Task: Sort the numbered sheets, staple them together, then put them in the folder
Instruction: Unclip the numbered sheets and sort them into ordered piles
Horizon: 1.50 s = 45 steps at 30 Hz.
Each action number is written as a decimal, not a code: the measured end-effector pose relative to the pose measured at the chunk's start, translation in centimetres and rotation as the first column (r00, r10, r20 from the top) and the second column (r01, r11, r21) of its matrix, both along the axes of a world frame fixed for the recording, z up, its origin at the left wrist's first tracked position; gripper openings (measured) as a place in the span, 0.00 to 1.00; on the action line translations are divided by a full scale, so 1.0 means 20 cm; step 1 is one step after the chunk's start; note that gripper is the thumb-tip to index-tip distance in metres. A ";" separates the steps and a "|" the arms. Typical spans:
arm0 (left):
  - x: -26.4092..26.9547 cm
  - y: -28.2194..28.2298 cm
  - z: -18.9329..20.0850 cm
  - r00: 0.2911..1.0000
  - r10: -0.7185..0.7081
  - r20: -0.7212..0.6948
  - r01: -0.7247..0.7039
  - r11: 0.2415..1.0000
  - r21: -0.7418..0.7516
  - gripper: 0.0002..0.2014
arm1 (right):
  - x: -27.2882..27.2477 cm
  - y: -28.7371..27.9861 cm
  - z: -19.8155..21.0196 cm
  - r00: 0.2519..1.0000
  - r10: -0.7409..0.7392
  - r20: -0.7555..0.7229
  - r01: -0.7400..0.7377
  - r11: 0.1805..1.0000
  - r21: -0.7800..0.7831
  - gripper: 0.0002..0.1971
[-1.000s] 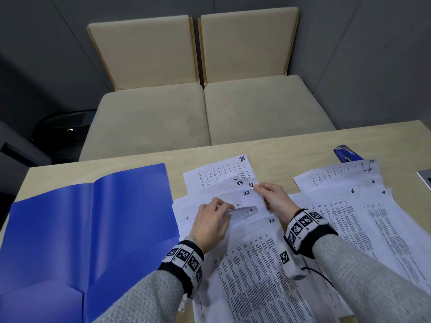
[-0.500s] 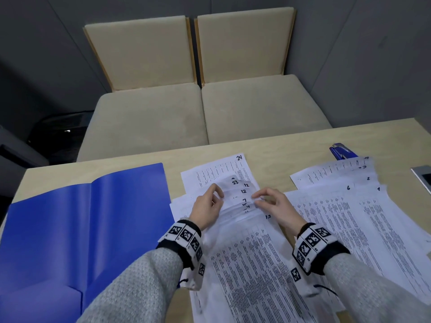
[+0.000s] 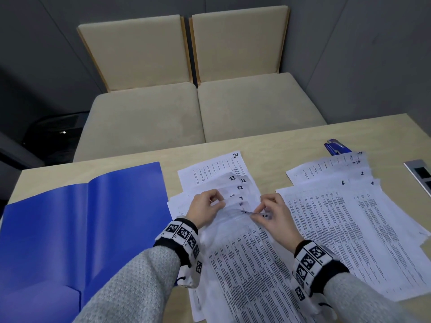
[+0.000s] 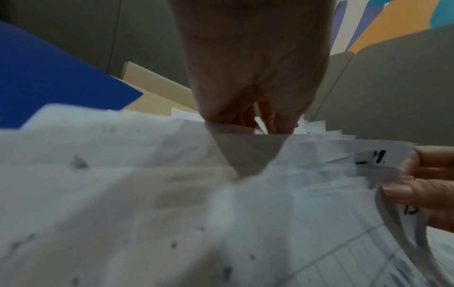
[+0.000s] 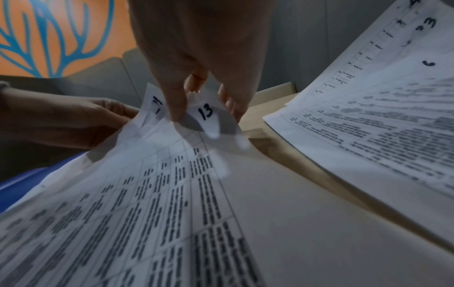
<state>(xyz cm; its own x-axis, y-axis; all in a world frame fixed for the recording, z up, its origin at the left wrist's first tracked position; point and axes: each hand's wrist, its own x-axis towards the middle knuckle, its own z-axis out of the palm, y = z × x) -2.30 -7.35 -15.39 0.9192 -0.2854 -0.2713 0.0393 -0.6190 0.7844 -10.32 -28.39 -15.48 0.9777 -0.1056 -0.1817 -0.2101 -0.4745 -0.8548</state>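
A fanned middle pile of numbered sheets (image 3: 245, 264) lies on the table, with corners 24, 23, 12, 22, 7 and 13 showing. My left hand (image 3: 205, 208) curls its fingers over the lifted top edges of this pile. My right hand (image 3: 268, 213) pinches the upper right corners, thumb on the sheet marked 13 (image 5: 206, 112); the number on the raised corner beside it is unclear. A second pile (image 3: 338, 217) to the right shows 6, 1, 2 and 3. The blue folder (image 3: 81, 229) lies open at the left. A blue stapler (image 3: 334, 147) peeks out behind the right pile.
The pale wooden table (image 3: 279, 141) ends at its far edge just beyond the papers. Two beige chairs (image 3: 186, 113) stand behind it. A metal socket plate (image 3: 419, 173) sits at the right edge. Bare wood shows between the two piles.
Both hands have worked down the fan toward me, lifting corners one after another. Corners 22 and 7 now lie uncovered, and the right hand has gone from the 12 corner to the 13 corner.
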 end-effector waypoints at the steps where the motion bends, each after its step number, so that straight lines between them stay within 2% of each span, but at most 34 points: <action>1: 0.00 0.00 -0.01 1.000 0.011 0.008 -0.011 1.000 0.009 0.04 | 0.00 0.00 -0.01 1.000 -0.002 0.011 0.002 1.000 0.015 0.07; 4: -0.01 -0.01 0.00 1.000 0.022 0.021 -0.023 0.999 0.028 0.04 | -0.01 0.00 -0.01 0.999 -0.015 0.037 0.014 0.999 0.034 0.07; 8: -0.03 0.00 0.01 0.995 -0.063 0.080 0.061 0.998 0.036 0.10 | -0.01 0.00 0.01 0.998 -0.044 0.048 0.044 0.999 -0.001 0.07; 11: -0.03 0.00 0.03 0.997 -0.071 0.002 0.071 0.997 -0.021 0.06 | -0.01 0.00 0.02 0.998 -0.050 0.030 0.051 0.999 -0.005 0.08; 12: -0.03 0.00 0.04 0.997 -0.079 -0.003 0.079 0.997 -0.022 0.08 | -0.01 0.00 0.03 0.998 -0.053 0.026 0.053 0.999 0.003 0.08; 13: -0.03 0.00 0.05 0.995 -0.103 0.017 0.102 0.995 0.003 0.11 | -0.01 0.00 0.03 0.998 -0.054 0.022 0.054 0.998 0.014 0.08; 15: -0.03 0.00 0.05 0.987 -0.144 0.066 0.139 0.988 0.073 0.11 | 0.00 0.00 0.04 0.998 -0.056 0.016 0.055 0.997 0.045 0.08; 19: -0.02 -0.01 0.04 0.992 -0.111 0.063 0.103 0.989 0.110 0.07 | 0.01 -0.01 0.03 0.998 -0.067 -0.018 0.069 0.994 0.086 0.03; 24: -0.04 -0.02 0.05 0.995 -0.102 0.017 0.101 0.993 0.059 0.13 | 0.02 -0.03 0.02 0.995 -0.091 -0.031 0.094 0.989 0.111 0.04; 31: -0.05 -0.03 0.05 0.990 -0.114 0.079 0.103 0.986 0.131 0.04 | -0.02 -0.05 0.03 0.998 -0.031 -0.053 0.039 0.985 0.169 0.03; 35: -0.08 -0.04 0.04 0.968 -0.199 0.149 0.172 0.969 0.179 0.11 | -0.05 -0.06 0.02 0.997 -0.020 -0.078 0.032 0.987 0.160 0.06; 38: -0.09 -0.04 0.04 0.969 -0.235 0.069 0.215 0.950 0.226 0.07 | -0.07 -0.07 0.02 0.995 -0.009 -0.098 0.025 0.985 0.172 0.08; 41: -0.09 -0.05 0.03 0.963 -0.268 -0.004 0.258 0.923 0.286 0.15 | -0.08 -0.05 0.04 0.994 -0.012 -0.113 0.035 0.978 0.205 0.02; 45: -0.09 -0.07 0.03 0.951 -0.309 0.029 0.278 0.890 0.362 0.13 | -0.05 0.00 0.05 0.973 -0.111 -0.200 0.154 0.965 0.212 0.14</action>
<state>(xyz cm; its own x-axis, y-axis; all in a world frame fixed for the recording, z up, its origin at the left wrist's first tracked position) -4.16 -8.82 -14.86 0.8319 -0.4468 -0.3291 -0.2428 -0.8264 0.5081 -11.35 -28.45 -14.53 0.9048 -0.1677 -0.3915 -0.4222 -0.2319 -0.8763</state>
